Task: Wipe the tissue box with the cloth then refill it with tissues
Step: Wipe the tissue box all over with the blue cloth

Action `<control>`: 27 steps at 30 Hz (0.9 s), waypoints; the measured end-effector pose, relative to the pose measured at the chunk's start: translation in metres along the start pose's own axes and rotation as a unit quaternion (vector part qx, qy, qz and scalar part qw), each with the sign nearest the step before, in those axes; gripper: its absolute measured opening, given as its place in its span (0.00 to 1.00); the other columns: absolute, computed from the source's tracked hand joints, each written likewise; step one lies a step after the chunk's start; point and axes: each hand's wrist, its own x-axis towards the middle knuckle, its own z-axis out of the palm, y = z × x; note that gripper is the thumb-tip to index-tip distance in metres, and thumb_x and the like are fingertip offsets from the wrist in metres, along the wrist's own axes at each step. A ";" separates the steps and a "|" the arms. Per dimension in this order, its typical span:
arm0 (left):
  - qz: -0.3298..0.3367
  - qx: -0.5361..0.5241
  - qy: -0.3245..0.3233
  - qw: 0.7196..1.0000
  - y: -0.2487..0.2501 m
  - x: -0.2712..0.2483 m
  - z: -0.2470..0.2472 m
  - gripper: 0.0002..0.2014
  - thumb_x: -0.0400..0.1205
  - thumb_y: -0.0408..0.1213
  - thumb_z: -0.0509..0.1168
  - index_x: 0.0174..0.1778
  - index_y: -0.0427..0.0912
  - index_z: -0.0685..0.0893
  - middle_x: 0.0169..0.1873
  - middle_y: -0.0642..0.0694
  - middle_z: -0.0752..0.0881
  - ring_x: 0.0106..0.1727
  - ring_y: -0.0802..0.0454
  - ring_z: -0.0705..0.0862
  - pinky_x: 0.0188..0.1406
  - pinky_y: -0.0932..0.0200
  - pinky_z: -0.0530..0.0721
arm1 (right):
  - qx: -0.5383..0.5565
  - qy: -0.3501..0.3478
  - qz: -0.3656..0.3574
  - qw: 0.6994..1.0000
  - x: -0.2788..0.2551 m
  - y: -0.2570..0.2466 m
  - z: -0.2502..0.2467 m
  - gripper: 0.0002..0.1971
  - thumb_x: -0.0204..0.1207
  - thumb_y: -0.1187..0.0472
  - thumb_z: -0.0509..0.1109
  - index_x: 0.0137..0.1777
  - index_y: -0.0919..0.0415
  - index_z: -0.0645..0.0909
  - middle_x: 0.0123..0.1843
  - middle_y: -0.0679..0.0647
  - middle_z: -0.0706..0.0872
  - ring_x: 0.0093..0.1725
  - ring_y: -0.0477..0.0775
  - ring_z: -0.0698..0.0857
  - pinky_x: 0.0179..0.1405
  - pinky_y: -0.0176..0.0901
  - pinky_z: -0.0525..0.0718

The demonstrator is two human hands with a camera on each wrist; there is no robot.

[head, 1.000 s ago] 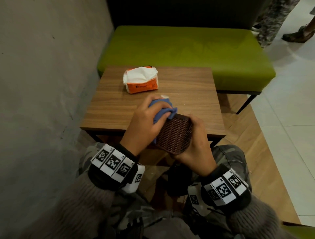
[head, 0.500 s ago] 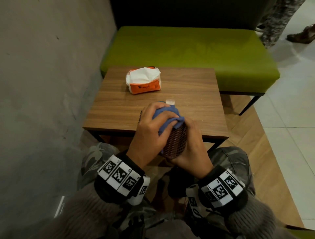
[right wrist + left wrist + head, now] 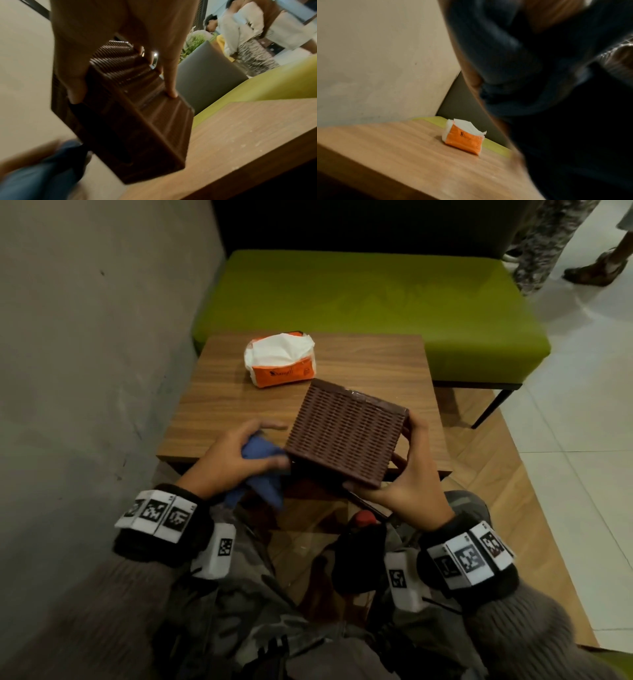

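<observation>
A brown woven tissue box point(image 3: 344, 431) is held up over the near edge of the wooden table point(image 3: 219, 402), one broad ribbed face turned up. My right hand point(image 3: 406, 470) grips its right side, thumb at the near corner; the box point(image 3: 137, 117) fills the right wrist view. My left hand point(image 3: 239, 455) clutches a bunched blue cloth point(image 3: 260, 470) just left of the box's near-left corner. The cloth point(image 3: 513, 60) fills the left wrist view. An orange tissue pack point(image 3: 281, 361) with white tissues showing lies at the table's far left; this pack point(image 3: 464, 138) also appears from the left wrist.
A green upholstered bench point(image 3: 370, 309) stands behind the table. A grey concrete wall point(image 3: 85, 354) runs close along the left. Tiled floor point(image 3: 582, 405) opens to the right, where other people's legs point(image 3: 548, 241) stand at the far right.
The box has been turned from edge-on to a broad face up and lifted farther over the table. My left hand with the cloth came off the box top and moved to its left side.
</observation>
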 end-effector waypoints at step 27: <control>0.140 0.457 -0.055 0.877 0.053 0.008 0.026 0.56 0.61 0.58 0.77 0.80 0.53 0.52 0.74 0.52 0.65 0.59 0.56 0.79 0.39 0.60 0.79 | -0.197 -0.031 -0.012 0.980 -0.003 0.000 0.032 0.56 0.58 0.36 0.77 0.79 0.68 0.59 0.71 0.60 0.70 0.69 0.48 0.68 0.70 0.44 0.68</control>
